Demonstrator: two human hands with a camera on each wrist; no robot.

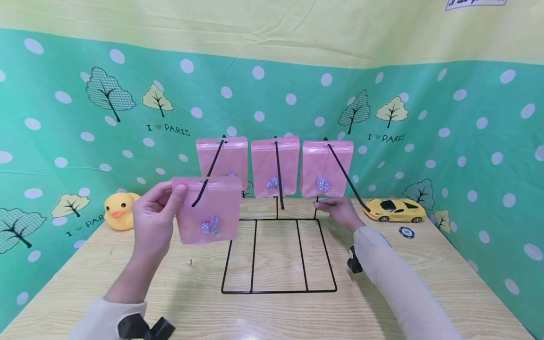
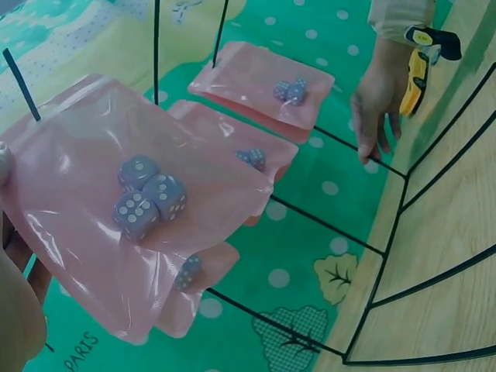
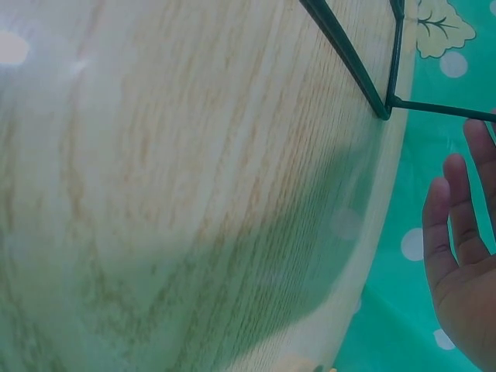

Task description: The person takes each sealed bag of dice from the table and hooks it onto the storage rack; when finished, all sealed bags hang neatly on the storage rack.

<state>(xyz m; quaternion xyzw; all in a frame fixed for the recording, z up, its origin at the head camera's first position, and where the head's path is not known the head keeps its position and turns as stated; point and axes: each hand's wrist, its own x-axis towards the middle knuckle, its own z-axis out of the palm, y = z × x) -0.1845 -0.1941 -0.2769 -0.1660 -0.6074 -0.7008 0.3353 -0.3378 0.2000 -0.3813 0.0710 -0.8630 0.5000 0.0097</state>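
My left hand (image 1: 155, 217) pinches the upper left corner of a pink zip bag (image 1: 187, 226) with lilac dice (image 2: 151, 198) inside. A left prong of the black wire rack (image 1: 278, 292) passes through the bag's top and sticks out in front. Behind it on the same prong hangs another pink bag (image 1: 212, 158). A middle bag (image 1: 272, 158) and a right bag (image 1: 325, 163), each with dice, hang on the other prongs. My right hand (image 1: 342, 212) holds the rack's right upright low down; thumb contact is hidden in the right wrist view, where several fingers (image 3: 459, 209) look nearly straight.
A yellow toy duck (image 1: 120, 212) sits at the back left of the wooden table (image 1: 170, 302). On the back right are a yellow toy car (image 1: 395, 210) and a poker chip (image 1: 406, 232). A patterned cloth (image 1: 272, 99) hangs behind the rack.
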